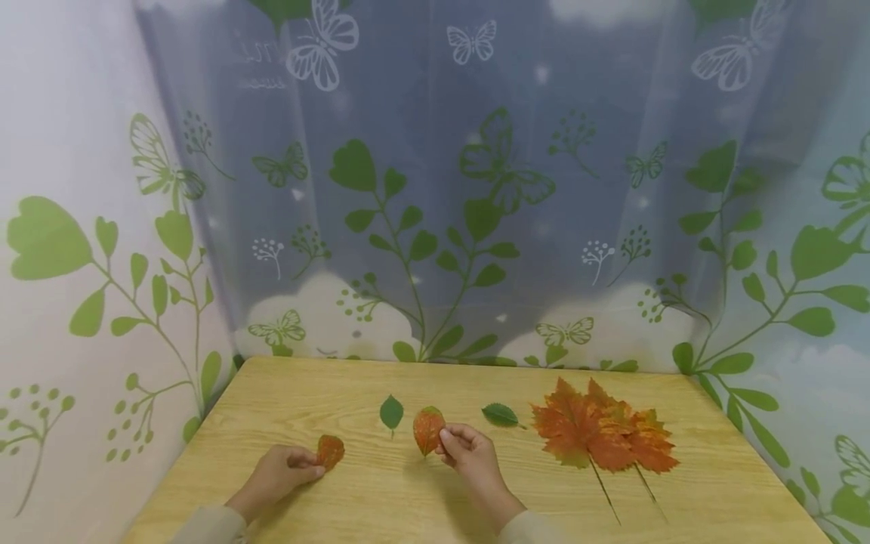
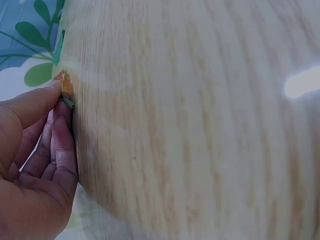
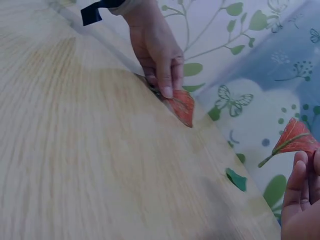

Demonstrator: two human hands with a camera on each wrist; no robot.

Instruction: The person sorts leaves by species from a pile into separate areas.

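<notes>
My left hand (image 1: 277, 477) pinches a small reddish-orange leaf (image 1: 331, 452) between thumb and fingers, low over the left part of the table. In the right wrist view that leaf (image 3: 182, 106) touches or nearly touches the tabletop. My right hand (image 1: 472, 462) pinches a second red-orange leaf (image 1: 429, 430) by its right edge, held up above the table with its stem end down. A green leaf (image 1: 391, 412) lies between and behind the two hands. Another green leaf (image 1: 500, 414) lies just beyond the right hand. In the left wrist view only a sliver of the left leaf (image 2: 66, 82) shows.
Large orange maple leaves (image 1: 598, 431) on thin dark stems lie overlapping at the table's right side. The wood-grain table (image 1: 306, 393) ends at the back against a hanging curtain (image 1: 435, 227) printed with butterflies and plants, which also covers both sides.
</notes>
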